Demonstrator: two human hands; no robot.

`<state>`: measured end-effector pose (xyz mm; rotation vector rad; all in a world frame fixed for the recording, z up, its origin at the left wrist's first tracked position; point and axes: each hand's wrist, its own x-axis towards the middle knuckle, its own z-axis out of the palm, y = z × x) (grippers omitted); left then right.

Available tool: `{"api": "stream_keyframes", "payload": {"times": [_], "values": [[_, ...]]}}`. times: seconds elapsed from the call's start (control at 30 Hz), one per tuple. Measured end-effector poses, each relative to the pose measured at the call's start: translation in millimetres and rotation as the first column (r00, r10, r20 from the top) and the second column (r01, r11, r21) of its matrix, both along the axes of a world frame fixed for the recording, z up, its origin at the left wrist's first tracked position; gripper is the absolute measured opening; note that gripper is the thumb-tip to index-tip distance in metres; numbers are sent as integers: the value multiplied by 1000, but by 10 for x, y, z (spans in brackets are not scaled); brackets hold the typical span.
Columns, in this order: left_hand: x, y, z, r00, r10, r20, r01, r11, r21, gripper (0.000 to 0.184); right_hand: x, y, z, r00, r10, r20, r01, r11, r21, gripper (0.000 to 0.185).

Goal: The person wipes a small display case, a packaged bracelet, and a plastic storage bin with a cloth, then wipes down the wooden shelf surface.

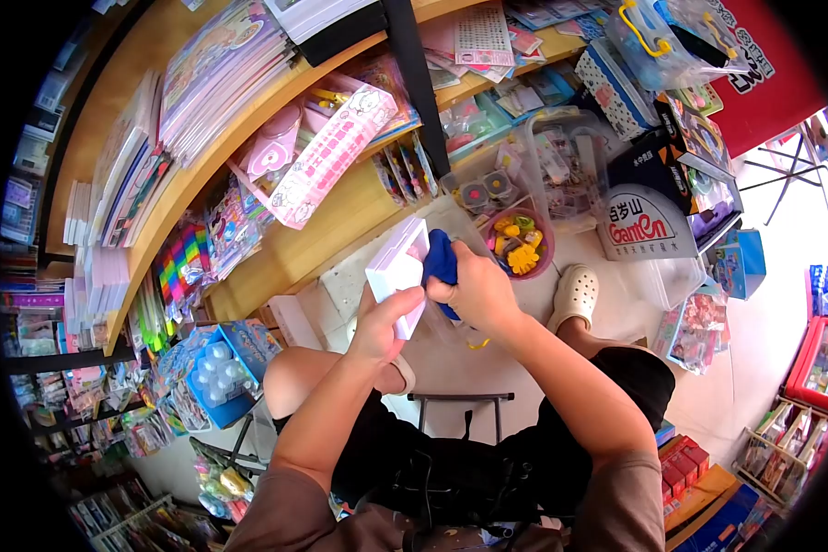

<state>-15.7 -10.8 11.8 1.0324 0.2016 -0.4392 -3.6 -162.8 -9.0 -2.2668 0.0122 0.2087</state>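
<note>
A white box (394, 267) with a pale purple edge is tilted up in front of me. My left hand (383, 322) grips it by its lower end, thumb across the near side. In my right hand (479, 293) is a bunched dark blue cloth (441, 259), pinched between thumb and fingers. The cloth lies against or very close to the box's right side; exact contact is hard to make out. Whatever lies behind the cloth is hidden.
A pink bowl (541, 262) of yellow toys and clear plastic bins (570, 175) stand on the floor ahead. Wooden shelves (340, 216) with books and a pink box (336, 156) rise at left. A Ganten carton (649, 221) sits at right, a blue box (276, 342) at left.
</note>
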Motion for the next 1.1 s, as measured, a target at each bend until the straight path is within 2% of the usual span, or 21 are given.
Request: {"api": "stream_keyframes", "payload": {"times": [0.1, 0.13, 0.2, 0.23, 0.27, 0.3, 0.33, 0.43, 0.53, 0.63, 0.7, 0.73, 0.83, 0.87, 0.9, 0.97, 1.0, 1.03, 1.1], "values": [[-2, 47, -54, 995, -61, 80, 57, 997, 56, 63, -2, 3, -165, 962, 58, -266, 51, 922, 385, 46], [-2, 47, -72, 990, -87, 109, 79, 994, 76, 66, -17, 13, -176, 925, 62, -374, 142, 857, 495, 45], [35, -11, -39, 948, -143, 286, 109, 985, 131, 71, -52, 97, -146, 817, 118, -564, 350, 676, 649, 43], [51, -42, 1, 913, -171, 371, 120, 980, 158, 73, -80, 147, -101, 795, 137, -591, 426, 567, 705, 42], [63, -25, 52, 867, -275, 414, 140, 934, 328, 76, -114, 202, -35, 773, 160, -614, 497, 448, 743, 42], [71, -25, 47, 847, -282, 450, 135, 933, 332, 75, -127, 221, 35, 752, 188, -632, 561, 321, 763, 41], [68, -26, 35, 827, -289, 482, 130, 933, 336, 75, -129, 183, 83, 672, 304, -675, 610, 289, 738, 41], [58, -46, 40, 795, -278, 540, 105, 939, 329, 74, -126, 109, 247, 605, 395, -692, 657, 244, 714, 40], [47, -53, 55, 802, -258, 538, 111, 950, 291, 76, -150, 107, 269, 583, 411, -701, 671, 245, 700, 38], [40, -61, 17, 827, -212, 521, 99, 967, 236, 80, -185, 111, 272, 530, 391, -753, 681, 332, 652, 37], [60, -51, -12, 823, -200, 531, 86, 969, 232, 83, -264, 165, 253, 528, 430, -732, 610, 408, 680, 34], [87, -24, -26, 806, -231, 546, 105, 962, 252, 85, -292, 167, 352, 484, 408, -774, 656, 416, 629, 33], [71, -41, -40, 744, -315, 589, 143, 937, 320, 87, -310, 124, 275, 495, 470, -731, 628, 388, 674, 33], [64, -41, -99, 730, -310, 609, 166, 945, 282, 84, -330, 115, 186, 575, 437, -692, 495, 487, 719, 39], [89, -30, -72, 800, -226, 556, 148, 972, 182, 84, -383, 73, 296, 622, 290, -727, 317, 756, 573, 45], [188, 26, 7, 908, -68, 413, 79, 997, -9, 82, -571, 101, -56, 720, 386, -577, -59, 862, 503, 51], [227, 57, 14, 904, -66, 422, 87, 996, -31, 81, -611, 96, -110, 742, 371, -558, -220, 922, 320, 55], [255, 88, 18, 901, -59, 430, 90, 994, -54, 81, -637, 90, -149, 745, 341, -573, -244, 939, 242, 57], [276, 125, 29, 892, -54, 449, 101, 992, -81, 80, -590, 18, -213, 796, 300, -526, -201, 950, 237, 61]]}}
